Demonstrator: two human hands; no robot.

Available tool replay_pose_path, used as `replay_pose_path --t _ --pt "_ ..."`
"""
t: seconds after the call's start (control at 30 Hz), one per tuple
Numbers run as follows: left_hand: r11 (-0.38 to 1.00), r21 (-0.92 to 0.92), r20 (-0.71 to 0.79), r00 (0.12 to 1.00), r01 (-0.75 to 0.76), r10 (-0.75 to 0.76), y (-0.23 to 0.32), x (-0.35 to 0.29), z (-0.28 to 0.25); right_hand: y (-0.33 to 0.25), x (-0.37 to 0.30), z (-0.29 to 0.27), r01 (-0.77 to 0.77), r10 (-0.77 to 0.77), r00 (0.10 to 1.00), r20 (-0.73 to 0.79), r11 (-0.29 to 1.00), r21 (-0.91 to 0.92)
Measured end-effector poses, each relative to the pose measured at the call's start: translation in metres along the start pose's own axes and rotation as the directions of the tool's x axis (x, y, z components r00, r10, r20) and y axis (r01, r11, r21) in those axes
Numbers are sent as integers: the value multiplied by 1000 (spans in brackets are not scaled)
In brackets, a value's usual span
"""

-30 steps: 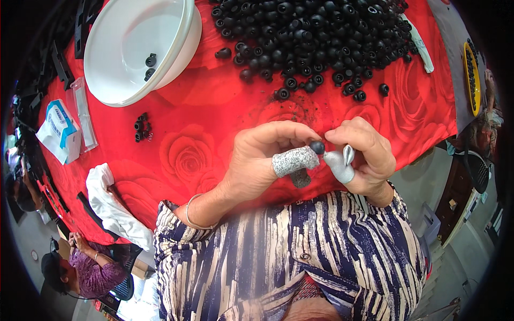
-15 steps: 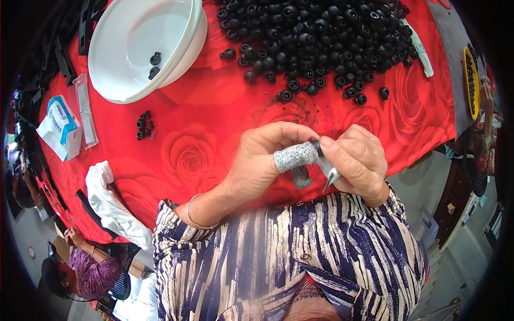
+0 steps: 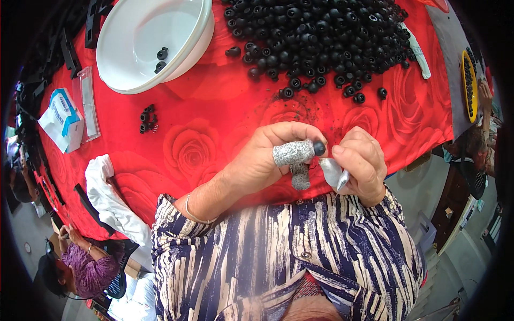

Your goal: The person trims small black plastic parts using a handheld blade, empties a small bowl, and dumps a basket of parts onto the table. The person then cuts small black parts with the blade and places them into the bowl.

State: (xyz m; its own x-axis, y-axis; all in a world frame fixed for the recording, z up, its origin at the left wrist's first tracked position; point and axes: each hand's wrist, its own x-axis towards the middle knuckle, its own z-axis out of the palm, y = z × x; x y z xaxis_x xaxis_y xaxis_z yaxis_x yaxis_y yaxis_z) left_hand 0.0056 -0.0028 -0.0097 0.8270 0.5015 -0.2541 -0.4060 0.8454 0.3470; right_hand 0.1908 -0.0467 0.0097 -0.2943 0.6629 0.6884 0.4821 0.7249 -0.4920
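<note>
My left hand (image 3: 257,152) pinches a small round black plastic part (image 3: 319,148) between its fingertips. Grey speckled knit sleeves (image 3: 293,153) cover two of its digits. Close beside it on the right, my right hand (image 3: 361,166) is closed around a small tool with a pointed, shiny metal tip (image 3: 344,180) that points downward. Something white and smooth (image 3: 331,172) shows next to this tip; I cannot tell if it is a finger cover or part of the tool. A narrow gap separates the black part from my right fingertips.
A large heap of black round parts (image 3: 321,43) spreads over the red rose-patterned cloth (image 3: 193,144). At upper left stands a white basin (image 3: 144,80) holding two black parts. Several small parts (image 3: 147,119), a tissue pack (image 3: 61,120) and white fabric (image 3: 110,198) lie left. Another person (image 3: 88,267) sits at lower left.
My right hand has drawn slightly away from the black part, which now shows more fully in my left fingertips. The metal tip has shifted a little to the right.
</note>
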Motion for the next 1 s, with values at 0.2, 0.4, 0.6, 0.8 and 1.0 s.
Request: replay_pose_path --t 0.2,0.4,0.6,0.8,1.0 --pt "1000 19 30 1000 2 -3 0 2 -1 -1 2 0 -22 22 999 -29 1000 -11" --pt "999 32 35 999 -1 0 -1 2 -4 -1 2 -1 -22 22 999 -33 1000 -6" --pt "998 -54 16 999 41 -40 2 0 0 -6 8 8 -90 83 992 -92 993 -79" --pt "994 -86 -34 997 66 -70 -2 0 -1 -6 11 10 -128 123 991 -44 982 -137" --pt "990 -118 -15 997 72 -74 -4 1 -5 -3 8 12 -85 80 996 -45 987 -138"
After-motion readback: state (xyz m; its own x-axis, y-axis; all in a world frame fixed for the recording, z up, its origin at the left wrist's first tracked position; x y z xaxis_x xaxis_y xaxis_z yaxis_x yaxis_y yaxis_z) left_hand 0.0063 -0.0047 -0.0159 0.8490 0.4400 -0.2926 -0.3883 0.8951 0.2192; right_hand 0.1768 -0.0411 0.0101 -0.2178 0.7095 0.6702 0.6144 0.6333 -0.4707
